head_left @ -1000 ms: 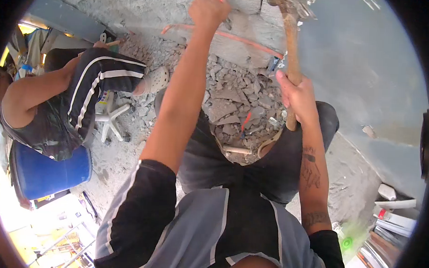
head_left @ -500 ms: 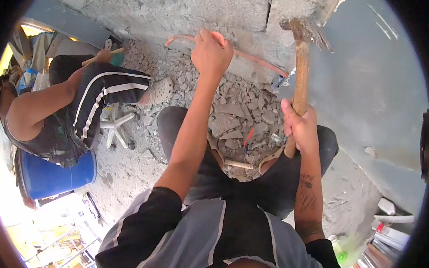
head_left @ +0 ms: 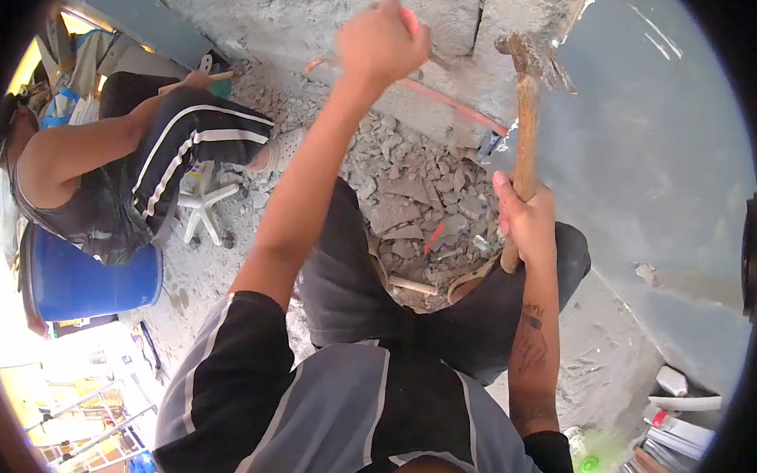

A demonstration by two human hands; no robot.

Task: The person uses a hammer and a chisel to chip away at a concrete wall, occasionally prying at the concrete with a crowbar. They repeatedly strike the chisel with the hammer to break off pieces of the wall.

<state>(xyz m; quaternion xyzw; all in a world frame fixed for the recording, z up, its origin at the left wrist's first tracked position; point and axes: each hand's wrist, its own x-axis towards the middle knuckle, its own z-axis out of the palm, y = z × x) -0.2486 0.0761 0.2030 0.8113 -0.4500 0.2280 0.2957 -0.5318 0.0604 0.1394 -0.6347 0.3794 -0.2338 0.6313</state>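
My right hand (head_left: pixel 529 221) is closed around the lower wooden handle of a hammer (head_left: pixel 528 117), held upright in view with its worn metal head near the wall. My left hand (head_left: pixel 383 43), slightly blurred, is raised against the concrete wall (head_left: pixel 307 17). Its fingers wrap round a thin tool, probably a chisel; a pink part (head_left: pixel 409 21) shows at the fingers and a dark metal shaft (head_left: pixel 440 62) points right towards the wall. Below it, an orange-pink conduit (head_left: pixel 458 108) runs along the wall to a small blue box (head_left: pixel 488 144).
Broken rubble (head_left: pixel 413 196) covers the floor between my knees, with an orange-and-blue tool (head_left: pixel 433 243) and a short wooden stick (head_left: pixel 413 285) on it. Another person (head_left: pixel 89 155) sits on the left near a blue barrel (head_left: pixel 94 277). A grey panel (head_left: pixel 640 145) stands at right.
My left hand has moved up along the wall with its tool, and the metal shaft now shows. My right hand and the hammer have barely moved. The view has shifted slightly.
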